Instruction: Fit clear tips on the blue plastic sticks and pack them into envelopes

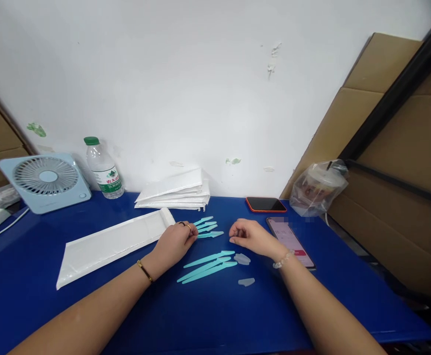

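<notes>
My left hand (175,242) is closed, pinching the handle ends of several teal eyebrow razors (211,234). Their heads fan out to the right over the table. My right hand (251,237) hovers to the right of them, its fingers loosely curled with a gap between thumb and forefinger, and I see nothing in it. Three more teal eyebrow razors (210,271) lie on the table below the hands, heads pointing right. Beside those heads are small translucent blade caps (242,259), and one separate cap (246,282) lies nearer to me.
A white padded envelope (115,244) lies left of my left hand; a stack of similar envelopes (174,190) is against the wall. A fan (47,180) and water bottle (105,172) stand left. Two phones (266,204) and a bagged drink cup (317,187) are right.
</notes>
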`<state>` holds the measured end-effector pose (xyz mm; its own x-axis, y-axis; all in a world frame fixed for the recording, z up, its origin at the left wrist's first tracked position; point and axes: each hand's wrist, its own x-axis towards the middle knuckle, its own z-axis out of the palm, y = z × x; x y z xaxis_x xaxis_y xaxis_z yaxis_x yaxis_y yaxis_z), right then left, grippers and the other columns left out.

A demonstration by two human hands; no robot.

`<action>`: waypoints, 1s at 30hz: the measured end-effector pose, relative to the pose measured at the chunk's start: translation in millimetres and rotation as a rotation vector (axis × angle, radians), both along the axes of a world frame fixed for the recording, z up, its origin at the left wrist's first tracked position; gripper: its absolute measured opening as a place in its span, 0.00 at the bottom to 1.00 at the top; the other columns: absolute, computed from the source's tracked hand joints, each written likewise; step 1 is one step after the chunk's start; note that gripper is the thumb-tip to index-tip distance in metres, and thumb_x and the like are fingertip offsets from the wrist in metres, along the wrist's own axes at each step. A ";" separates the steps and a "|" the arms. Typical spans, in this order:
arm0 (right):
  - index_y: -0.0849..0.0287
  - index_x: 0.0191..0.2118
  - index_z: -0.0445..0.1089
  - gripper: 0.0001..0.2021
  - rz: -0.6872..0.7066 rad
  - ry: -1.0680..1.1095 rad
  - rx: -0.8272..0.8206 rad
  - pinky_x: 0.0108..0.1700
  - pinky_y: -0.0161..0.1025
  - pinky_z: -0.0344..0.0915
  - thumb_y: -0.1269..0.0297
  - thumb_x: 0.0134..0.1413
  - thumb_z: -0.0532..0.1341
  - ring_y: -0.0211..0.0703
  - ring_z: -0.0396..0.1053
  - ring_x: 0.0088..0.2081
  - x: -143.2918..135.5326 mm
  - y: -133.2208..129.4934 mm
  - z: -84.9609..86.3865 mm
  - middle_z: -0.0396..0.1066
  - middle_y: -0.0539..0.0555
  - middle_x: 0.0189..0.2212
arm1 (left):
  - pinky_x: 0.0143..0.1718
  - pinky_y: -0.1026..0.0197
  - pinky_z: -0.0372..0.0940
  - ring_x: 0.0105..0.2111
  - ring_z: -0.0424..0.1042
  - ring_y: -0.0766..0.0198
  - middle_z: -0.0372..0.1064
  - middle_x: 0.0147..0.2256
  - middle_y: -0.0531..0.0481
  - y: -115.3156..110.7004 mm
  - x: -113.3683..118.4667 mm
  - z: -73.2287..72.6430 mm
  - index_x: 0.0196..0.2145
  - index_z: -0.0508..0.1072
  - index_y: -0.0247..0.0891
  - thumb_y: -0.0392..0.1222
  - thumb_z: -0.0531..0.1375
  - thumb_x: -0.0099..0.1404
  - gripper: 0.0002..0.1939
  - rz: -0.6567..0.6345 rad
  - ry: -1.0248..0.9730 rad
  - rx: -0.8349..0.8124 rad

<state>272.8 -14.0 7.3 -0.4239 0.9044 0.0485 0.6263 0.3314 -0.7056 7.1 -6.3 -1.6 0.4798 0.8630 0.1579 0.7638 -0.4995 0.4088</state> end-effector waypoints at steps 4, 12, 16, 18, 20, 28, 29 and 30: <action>0.60 0.31 0.72 0.08 0.125 -0.164 -0.110 0.27 0.31 0.60 0.63 0.43 0.65 0.36 0.65 0.26 17.0 -2.9 10.6 0.69 0.50 0.26 | 0.40 0.58 0.61 0.40 0.67 0.57 0.68 0.39 0.47 -4.7 0.3 3.8 0.40 0.71 0.40 0.44 0.56 0.61 0.11 -0.065 -0.020 0.018; 0.60 0.26 0.68 0.01 0.056 -0.258 -0.019 0.25 0.31 0.57 0.69 0.45 0.62 0.36 0.64 0.24 15.1 0.0 2.4 0.70 0.50 0.24 | 0.30 0.61 0.58 0.29 0.67 0.62 0.70 0.29 0.50 -13.2 5.6 5.6 0.29 0.72 0.40 0.43 0.54 0.60 0.08 -0.134 0.100 -0.081; 0.59 0.30 0.67 0.03 -0.045 -0.149 0.064 0.26 0.31 0.58 0.66 0.51 0.59 0.36 0.65 0.25 15.5 5.0 -2.5 0.69 0.50 0.24 | 0.30 0.60 0.58 0.30 0.68 0.60 0.71 0.30 0.48 -12.0 3.7 7.1 0.28 0.71 0.39 0.42 0.53 0.59 0.09 -0.064 0.117 -0.067; 0.59 0.31 0.67 0.04 -0.053 -0.105 0.087 0.27 0.31 0.59 0.64 0.52 0.59 0.36 0.65 0.25 14.4 5.6 -1.3 0.69 0.49 0.24 | 0.30 0.61 0.58 0.30 0.68 0.61 0.71 0.30 0.48 -10.6 2.3 5.9 0.28 0.71 0.39 0.43 0.52 0.60 0.09 -0.053 0.081 -0.137; 0.58 0.30 0.68 0.06 -0.046 -0.060 0.143 0.28 0.32 0.60 0.62 0.54 0.59 0.37 0.66 0.26 12.2 4.6 2.1 0.69 0.50 0.25 | 0.29 0.62 0.58 0.29 0.67 0.62 0.70 0.29 0.49 -7.7 0.4 3.2 0.30 0.70 0.39 0.45 0.52 0.61 0.10 -0.032 -0.011 -0.243; 0.56 0.29 0.72 0.09 -0.068 0.122 0.509 0.40 0.40 0.68 0.61 0.57 0.58 0.43 0.70 0.37 3.8 -4.4 11.0 0.73 0.56 0.35 | 0.30 0.65 0.56 0.27 0.62 0.68 0.68 0.29 0.52 0.5 -5.0 5.1 0.32 0.68 0.36 0.53 0.55 0.59 0.16 -0.124 -0.412 -0.657; 0.56 0.29 0.72 0.09 -0.067 0.132 0.506 0.40 0.40 0.68 0.61 0.57 0.58 0.43 0.70 0.37 3.3 -4.8 10.3 0.73 0.56 0.35 | 0.29 0.65 0.56 0.27 0.61 0.68 0.67 0.29 0.52 0.0 -5.1 6.7 0.32 0.68 0.36 0.54 0.55 0.59 0.16 -0.118 -0.414 -0.668; 0.56 0.29 0.72 0.09 -0.063 0.145 0.500 0.39 0.40 0.68 0.61 0.56 0.59 0.43 0.71 0.37 2.8 -4.9 9.5 0.73 0.56 0.35 | 0.29 0.66 0.55 0.26 0.60 0.69 0.67 0.29 0.52 -0.5 -5.1 8.1 0.32 0.68 0.35 0.54 0.55 0.59 0.17 -0.111 -0.413 -0.674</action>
<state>275.6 -18.9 16.8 -0.3266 0.7794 0.5347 0.5633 0.6148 -0.5521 2.0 -6.8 6.5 0.5852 0.7867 -0.1967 0.4447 -0.1085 0.8891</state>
